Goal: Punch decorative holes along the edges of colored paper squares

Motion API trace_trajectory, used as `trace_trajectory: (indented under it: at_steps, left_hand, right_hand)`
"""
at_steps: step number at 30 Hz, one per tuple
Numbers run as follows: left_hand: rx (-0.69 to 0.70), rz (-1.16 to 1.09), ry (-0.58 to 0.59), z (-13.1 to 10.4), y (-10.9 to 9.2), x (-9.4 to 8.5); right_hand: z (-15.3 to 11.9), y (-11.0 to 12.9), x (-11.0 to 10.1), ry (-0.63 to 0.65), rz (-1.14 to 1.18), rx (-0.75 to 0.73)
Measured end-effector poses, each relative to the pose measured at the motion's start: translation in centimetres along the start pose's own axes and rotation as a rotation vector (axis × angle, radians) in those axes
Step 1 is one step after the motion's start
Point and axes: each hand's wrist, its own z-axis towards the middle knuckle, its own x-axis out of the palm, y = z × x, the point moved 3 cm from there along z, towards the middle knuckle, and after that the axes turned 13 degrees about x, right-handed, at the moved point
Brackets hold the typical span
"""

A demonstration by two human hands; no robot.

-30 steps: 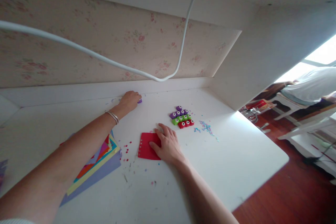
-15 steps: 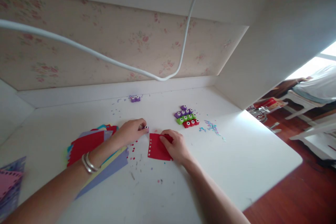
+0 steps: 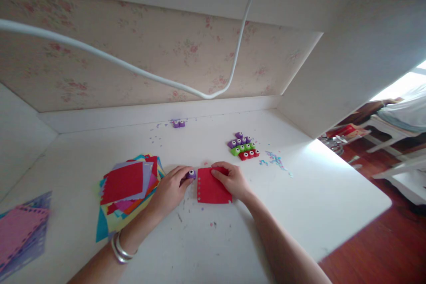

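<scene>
Between the thumb and fingers of my left hand (image 3: 170,190) is a small purple paper punch (image 3: 191,174) with a white and black button on top. Just right of it lies a square of red paper (image 3: 211,190), with a row of punched holes down its left edge and a notch at its lower right corner. My right hand (image 3: 235,182) grips this paper by its upper right part, thumb on top. A narrow gap separates the punch from the paper's left edge. Punched-out bits lie on the table around my left hand.
Left of my hands is a stack of coloured paper (image 3: 123,184), with pink punched paper (image 3: 21,230) farther left. Purple, green and red punches (image 3: 244,146) are grouped at right beside bluish confetti (image 3: 276,159). Two purple punches (image 3: 179,124) sit near the back. A white cable (image 3: 159,80) hangs across.
My left hand has moved down and toward me with the punch, now level with the paper's left edge. The right hand still holds the red paper. The view has shifted slightly.
</scene>
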Motion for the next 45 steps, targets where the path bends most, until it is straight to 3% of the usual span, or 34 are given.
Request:
trace_trajectory:
  at_steps: [9,17,23,31,35,45]
  left_hand:
    - [-0.003,-0.105,-0.018,-0.8,0.8,0.2]
    - [0.093,-0.089,-0.019,-0.7,0.5,0.4]
    - [0.125,-0.036,-0.008,-0.7,0.4,0.5]
    - [0.138,-0.065,0.033,-0.7,-0.2,-0.6]
    - [0.139,-0.058,0.021,-0.7,-0.2,-0.5]
    - [0.144,-0.062,0.016,-0.5,-0.4,-0.5]
  right_hand:
    - [0.1,-0.1,0.2,0.018,-0.044,0.006]
    - [-0.1,0.2,0.1,0.034,-0.050,0.018]
    - [-0.5,0.7,0.5,0.017,-0.114,-0.076]
    - [-1.4,0.9,0.7,-0.106,-0.409,-0.388]
    - [-1.6,1.0,0.8,-0.051,-0.547,-0.440]
    - [-1.4,1.1,1.1,-0.045,-0.587,-0.432]
